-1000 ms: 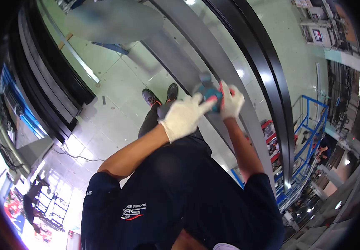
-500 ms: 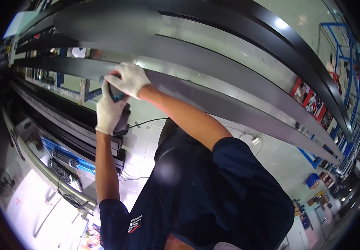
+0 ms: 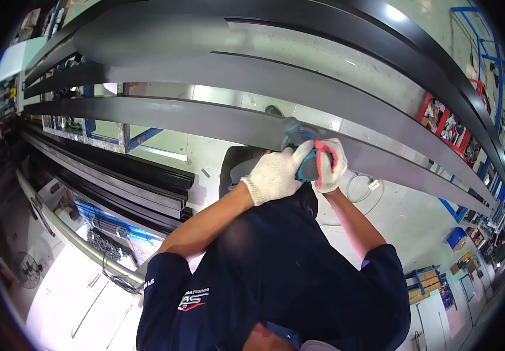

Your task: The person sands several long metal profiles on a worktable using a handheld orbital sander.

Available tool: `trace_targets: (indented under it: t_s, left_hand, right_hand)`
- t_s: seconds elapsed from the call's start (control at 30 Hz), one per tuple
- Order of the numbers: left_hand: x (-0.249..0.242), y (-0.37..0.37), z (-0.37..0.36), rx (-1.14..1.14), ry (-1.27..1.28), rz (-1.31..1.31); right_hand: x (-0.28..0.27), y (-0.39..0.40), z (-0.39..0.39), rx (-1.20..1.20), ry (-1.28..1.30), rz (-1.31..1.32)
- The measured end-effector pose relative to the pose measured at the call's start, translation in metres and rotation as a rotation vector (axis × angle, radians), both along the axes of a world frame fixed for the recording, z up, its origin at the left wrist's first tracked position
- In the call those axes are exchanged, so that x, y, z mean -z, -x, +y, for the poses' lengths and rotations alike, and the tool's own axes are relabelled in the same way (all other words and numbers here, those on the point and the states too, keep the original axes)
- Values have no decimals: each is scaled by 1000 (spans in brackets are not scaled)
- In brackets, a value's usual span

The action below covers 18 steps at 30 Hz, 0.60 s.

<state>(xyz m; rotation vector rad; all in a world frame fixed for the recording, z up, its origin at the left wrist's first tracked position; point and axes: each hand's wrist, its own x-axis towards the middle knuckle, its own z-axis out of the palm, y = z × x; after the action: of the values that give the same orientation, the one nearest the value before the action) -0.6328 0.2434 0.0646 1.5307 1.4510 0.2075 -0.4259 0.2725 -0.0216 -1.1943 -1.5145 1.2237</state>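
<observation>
The power tool (image 3: 307, 167), teal with a dark knob (image 3: 291, 126), is in front of the person's body, at the near edge of the closest grey bar (image 3: 205, 120). The knob end points away from the person, up and slightly left in the view, and overlaps the bar; the rounded teal end points back toward the shirt (image 3: 264, 257). The tool's long axis runs between these two ends, steeply across the bar's length rather than along it. Whether its underside touches the bar cannot be told.

The left hand (image 3: 276, 175), in a white glove, has its grip wrapped on the tool's left side, its fingers reaching over the teal body. The right hand (image 3: 330, 165), gloved in white with a red palm, has its grip clenched on the right side of the same tool. A second grey bar (image 3: 299, 79) lies beyond the first, and a pale cable (image 3: 359, 199) loops on the floor (image 3: 381, 228) to the right.

Half a second earlier the tool was much farther left along the near bar, with the right forearm stretched across the body. It is now farther right, and the forearms come in from either side. Both hands hold it in both frames, and the bars run much the same way.
</observation>
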Motion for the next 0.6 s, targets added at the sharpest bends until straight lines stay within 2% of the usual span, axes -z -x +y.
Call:
trace_targets:
  t_s: [0.13, 0.2, 0.3, 0.43, 0.5, 0.57, 0.6]
  left_hand:
    - [-11, 7, 5, 66, -185, 190]
    - [-6, 36, -4, 44, -316, 270]
    - [-12, 93, -7, -53, -362, 330]
    - [-16, 207, -13, -160, -348, 522]
    - [-6, 275, -23, -278, -323, 624]
    - [-13, 341, -30, -324, -388, 644]
    - [-19, 369, -28, -413, -211, 685]
  right_hand:
    - [8, 28, -7, 113, -35, 35]
    - [10, 69, -5, 133, 25, 101]
    - [9, 155, 8, 51, -68, 125]
    - [13, 307, 0, 66, -86, 238]
    - [24, 387, -3, -30, -66, 256]
    - [11, 452, -3, -194, -42, 178]
    - [6, 476, -6, -242, -63, 57]
